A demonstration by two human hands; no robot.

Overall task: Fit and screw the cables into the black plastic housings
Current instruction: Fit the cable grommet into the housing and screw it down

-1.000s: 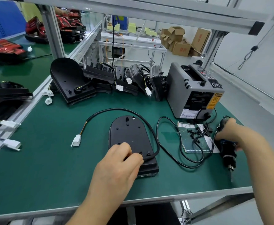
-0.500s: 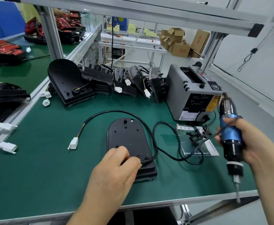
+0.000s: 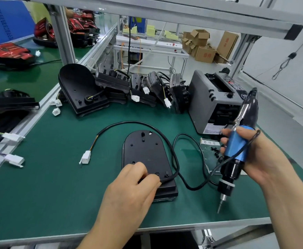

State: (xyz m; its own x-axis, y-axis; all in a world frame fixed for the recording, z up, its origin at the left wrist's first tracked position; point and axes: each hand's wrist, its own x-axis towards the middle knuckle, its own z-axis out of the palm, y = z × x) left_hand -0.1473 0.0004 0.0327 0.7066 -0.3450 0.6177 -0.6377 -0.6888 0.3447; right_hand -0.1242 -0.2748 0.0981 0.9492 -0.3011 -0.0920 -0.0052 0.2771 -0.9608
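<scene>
Overhead, framing (image 3: 165, 13) spans the green bench (image 3: 48, 186); left hand (image 3: 129, 191) pinches cable (image 3: 174, 157) at housing (image 3: 145, 150), right hand (image 3: 262, 159) grips screwdriver (image 3: 235, 150).

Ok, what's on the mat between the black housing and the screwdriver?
Head view: a looped black cord lies on the mat between the black housing and the screwdriver, with a sheet of loose screws just past it.
</scene>
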